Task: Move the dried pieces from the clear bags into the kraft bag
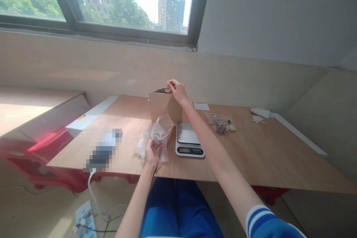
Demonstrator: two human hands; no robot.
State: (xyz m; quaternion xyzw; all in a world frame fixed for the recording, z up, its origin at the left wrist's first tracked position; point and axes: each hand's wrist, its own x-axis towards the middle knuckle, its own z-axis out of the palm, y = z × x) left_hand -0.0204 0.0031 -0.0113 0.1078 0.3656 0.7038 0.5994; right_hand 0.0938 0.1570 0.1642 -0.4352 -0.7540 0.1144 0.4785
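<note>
My left hand (152,155) is closed around a clear zip-lock plastic bag (164,128) near the table's front edge. A small dark, rounded shape (156,140) shows at the fingers, too unclear to name. Over the opening of an upright brown paper bag (165,106), my right hand (177,91) pinches a small tan-brown piece (167,90); its kind cannot be made out. What lies inside the paper bag is hidden. Below my right forearm stands a white digital kitchen scale (190,151) with a metal plate, partly covered by the arm.
Right of the scale lies a zip-lock bag of brown and pale pieces (223,124). A white paper (201,106) and a crumpled white packet (261,112) rest farther back. At left a blurred-out object (103,150) has a white cable (89,186) running down to a power strip (85,219).
</note>
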